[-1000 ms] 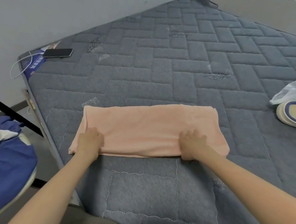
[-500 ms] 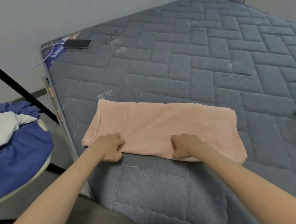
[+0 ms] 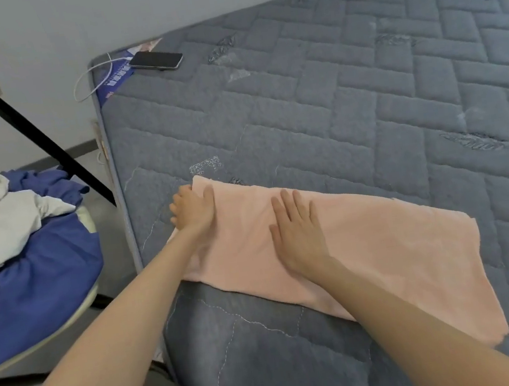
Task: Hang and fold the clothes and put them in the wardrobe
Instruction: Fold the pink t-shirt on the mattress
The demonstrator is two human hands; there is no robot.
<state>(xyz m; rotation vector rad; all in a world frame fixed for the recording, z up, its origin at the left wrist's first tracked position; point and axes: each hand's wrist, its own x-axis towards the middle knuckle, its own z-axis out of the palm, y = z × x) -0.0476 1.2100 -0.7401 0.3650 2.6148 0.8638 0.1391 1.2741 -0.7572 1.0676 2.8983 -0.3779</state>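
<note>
A peach-coloured cloth (image 3: 384,253), folded into a long strip, lies across the near part of a grey quilted mattress (image 3: 349,109). My left hand (image 3: 192,209) holds the cloth's left end, thumb on top and fingers curled at the edge. My right hand (image 3: 298,230) lies flat on the middle of the cloth with its fingers straight and spread. A pile of blue and white clothes (image 3: 16,237) sits on a chair at the left.
A black phone (image 3: 156,60) with a white cable (image 3: 87,85) lies at the mattress's far left corner. The chair's black leg (image 3: 49,145) slants down beside the mattress edge. A grey wall runs behind.
Both hands let go of the cloth's near edge and moved up. The left now holds the left end and the right lies flat on top. The view swung left.
</note>
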